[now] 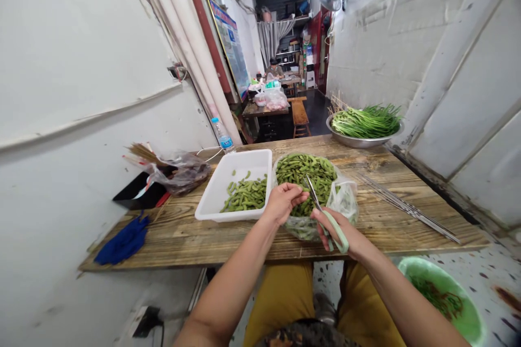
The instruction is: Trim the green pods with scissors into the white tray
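Observation:
My left hand is pinched shut on a green bean pod over the open plastic bag of bean pods. My right hand is wrapped round the pale green handles of a pair of scissors, whose blades point up toward the pod at my left fingertips. To the left of the bag stands a white plastic tray with a heap of pods in its near right corner. Both hands hover at the near edge of the wooden table.
A metal bowl of long green stalks sits at the far right. Metal skewers lie on the right. A bag with sticks, a black tray and a blue cloth are left. A green basin stands on the floor.

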Tool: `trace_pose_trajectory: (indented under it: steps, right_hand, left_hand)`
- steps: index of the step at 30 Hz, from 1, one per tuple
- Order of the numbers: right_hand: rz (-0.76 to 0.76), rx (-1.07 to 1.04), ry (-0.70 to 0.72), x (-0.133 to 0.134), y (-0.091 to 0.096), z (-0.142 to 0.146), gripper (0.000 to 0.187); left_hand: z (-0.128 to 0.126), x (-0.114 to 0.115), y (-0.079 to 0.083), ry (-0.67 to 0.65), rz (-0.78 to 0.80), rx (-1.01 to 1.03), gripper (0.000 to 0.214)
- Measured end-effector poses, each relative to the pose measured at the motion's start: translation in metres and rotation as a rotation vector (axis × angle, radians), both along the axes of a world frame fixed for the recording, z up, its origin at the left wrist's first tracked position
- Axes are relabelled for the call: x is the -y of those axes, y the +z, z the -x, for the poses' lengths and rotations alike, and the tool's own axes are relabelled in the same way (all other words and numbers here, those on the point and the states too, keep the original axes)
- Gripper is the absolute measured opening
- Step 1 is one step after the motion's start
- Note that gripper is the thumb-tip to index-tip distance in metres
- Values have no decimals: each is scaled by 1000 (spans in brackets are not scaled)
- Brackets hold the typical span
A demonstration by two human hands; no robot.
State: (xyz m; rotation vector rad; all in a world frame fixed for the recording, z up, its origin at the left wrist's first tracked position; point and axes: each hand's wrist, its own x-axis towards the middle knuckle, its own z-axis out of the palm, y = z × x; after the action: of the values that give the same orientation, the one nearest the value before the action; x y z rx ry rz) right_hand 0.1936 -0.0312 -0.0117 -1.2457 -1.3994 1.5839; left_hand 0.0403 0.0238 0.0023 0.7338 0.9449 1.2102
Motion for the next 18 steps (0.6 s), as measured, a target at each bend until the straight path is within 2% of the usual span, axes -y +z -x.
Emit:
trace_pose_trajectory:
  steps: [6,11,18]
  right_hand:
    - [-21,22,8,1,4,-1,45]
    - [-85,82,38,1,6,-5,42]
    - [-105,69,47,-5,-5,-9,39]
  left_hand:
    - [-1,4,3,59,-14,1,15]
    - [-3,5,5,49,2,-18,13]
    - [-8,6,4,52,-13,-34,19]
